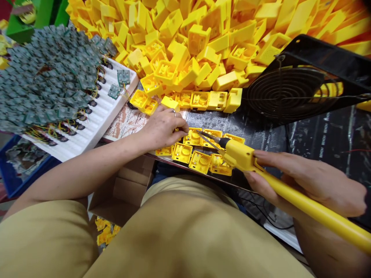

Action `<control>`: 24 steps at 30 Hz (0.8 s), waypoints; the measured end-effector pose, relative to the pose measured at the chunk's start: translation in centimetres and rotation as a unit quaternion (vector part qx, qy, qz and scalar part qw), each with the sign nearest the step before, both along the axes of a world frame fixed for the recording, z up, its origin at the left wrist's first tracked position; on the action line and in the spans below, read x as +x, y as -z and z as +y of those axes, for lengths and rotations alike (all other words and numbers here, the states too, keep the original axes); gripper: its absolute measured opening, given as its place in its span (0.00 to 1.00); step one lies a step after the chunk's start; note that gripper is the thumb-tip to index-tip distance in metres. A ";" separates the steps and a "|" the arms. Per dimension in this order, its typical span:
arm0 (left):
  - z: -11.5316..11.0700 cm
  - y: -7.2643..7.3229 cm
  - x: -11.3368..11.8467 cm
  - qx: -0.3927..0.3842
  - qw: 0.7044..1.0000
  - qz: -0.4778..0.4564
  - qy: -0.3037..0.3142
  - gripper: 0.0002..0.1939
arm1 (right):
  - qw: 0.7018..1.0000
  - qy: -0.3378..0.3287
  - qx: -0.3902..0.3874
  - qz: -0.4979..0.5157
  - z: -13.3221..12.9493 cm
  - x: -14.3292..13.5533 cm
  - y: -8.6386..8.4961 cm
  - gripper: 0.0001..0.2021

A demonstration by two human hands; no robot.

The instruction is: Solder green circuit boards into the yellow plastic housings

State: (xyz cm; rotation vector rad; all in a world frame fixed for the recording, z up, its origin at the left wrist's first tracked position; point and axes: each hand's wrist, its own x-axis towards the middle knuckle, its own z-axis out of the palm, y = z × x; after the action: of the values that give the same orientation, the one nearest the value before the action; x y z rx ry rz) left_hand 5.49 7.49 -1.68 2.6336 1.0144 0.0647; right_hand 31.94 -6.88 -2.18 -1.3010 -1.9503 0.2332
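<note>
My right hand [307, 177] is wrapped round a yellow soldering tool [240, 154] with a dark nozzle and a thin metal tip. That tip is over an open yellow housing [211, 138] in two short rows at the table's front edge. My left hand [166, 129], with a ring on one finger, has its fingertips pinched together at the left end of the back row, beside another open housing [193, 136]. What the pinch holds, if anything, is too small to make out. More open housings, such as one in the front row [199, 162], lie just below.
Yellow housings [197, 38] are heaped along the back. A black fan [281, 92] stands at the right. At the left, a white foam tray [87, 143] bears many small green boards [52, 73] with wires. A blue bin [11, 170] and a cardboard box [124, 189] sit lower down.
</note>
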 end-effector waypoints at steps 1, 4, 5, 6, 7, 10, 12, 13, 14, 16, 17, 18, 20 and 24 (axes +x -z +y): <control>-0.1 -0.1 0.1 -0.002 1.000 0.015 0.008 0.08 | 1.000 -0.025 0.002 -0.001 0.1 0.0 -0.2 0.12; -0.4 -0.6 0.5 -0.004 0.998 0.055 0.024 0.09 | 0.996 -0.084 0.019 0.012 0.5 -0.1 -0.7 0.10; -0.6 -0.8 0.6 -0.002 0.998 0.064 0.027 0.09 | 0.995 -0.093 0.018 0.016 0.6 -0.2 -0.9 0.07; -0.7 -0.9 0.8 0.000 0.997 0.070 0.029 0.10 | 0.995 -0.101 0.013 0.015 0.7 -0.3 -0.9 0.04; -0.8 -0.9 0.9 0.003 0.997 0.076 0.031 0.10 | 0.994 -0.105 0.010 0.013 0.8 -0.4 -1.0 0.03; -0.9 -1.0 1.1 0.010 0.996 0.086 0.034 0.10 | 0.993 -0.115 0.012 0.010 1.2 -0.5 -1.0 0.07; -0.9 -1.0 1.2 0.013 0.995 0.089 0.031 0.10 | 0.992 -0.124 0.033 0.005 1.7 -0.5 -1.1 0.07; -0.9 -0.9 1.2 0.014 0.995 0.089 0.028 0.10 | 0.990 -0.133 0.042 -0.002 2.0 -0.6 -1.3 0.06; -0.9 -0.9 1.3 0.016 0.996 0.087 0.024 0.10 | 0.988 -0.144 0.049 -0.010 2.3 -0.6 -1.5 0.06; -0.9 -0.7 1.3 0.019 0.996 0.080 0.016 0.09 | 0.983 -0.170 0.060 -0.027 2.9 -0.6 -1.9 0.05; -0.9 -0.7 1.2 0.022 0.997 0.075 0.012 0.09 | 0.980 -0.183 0.066 -0.036 3.1 -0.7 -2.1 0.05; -0.9 -0.6 1.2 0.025 0.997 0.070 0.010 0.09 | 0.977 -0.199 0.071 -0.043 3.2 -0.7 -2.3 0.05; -1.0 -0.5 1.2 0.030 0.997 0.069 0.008 0.09 | 0.977 -0.198 0.066 -0.039 3.0 -0.9 -2.5 0.07; -1.1 -0.4 1.2 0.039 0.997 0.065 0.015 0.09 | 0.999 -0.027 -0.024 0.008 1.1 -1.3 -2.4 0.10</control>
State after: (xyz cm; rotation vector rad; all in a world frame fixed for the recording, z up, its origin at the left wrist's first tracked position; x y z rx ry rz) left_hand 6.68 6.43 -1.27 2.7534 1.0330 -0.0769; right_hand 30.60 -5.77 0.22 -1.2754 -1.9791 0.3169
